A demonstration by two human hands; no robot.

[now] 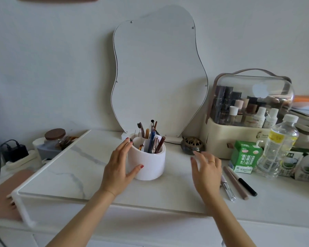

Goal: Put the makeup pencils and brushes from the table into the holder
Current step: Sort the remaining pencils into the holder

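Observation:
A white round holder (150, 163) stands mid-table, with several pencils and brushes (151, 138) upright in it. My left hand (119, 166) wraps its left side, thumb on the front wall and fingers at the rim. My right hand (206, 171) hovers to the right of the holder with its fingers spread, holding nothing. Just right of that hand three items lie on the table: a silver-tipped pencil (227, 188), a taupe pencil (236, 183) and a white pen with a black cap (243, 182).
A wavy mirror (159, 73) leans on the wall behind. A brass incense burner (192, 145), a cosmetics case (248, 114), a green carton (244, 157) and a water bottle (278, 147) crowd the right. A jar (56, 138) and a charger (16, 150) sit at left.

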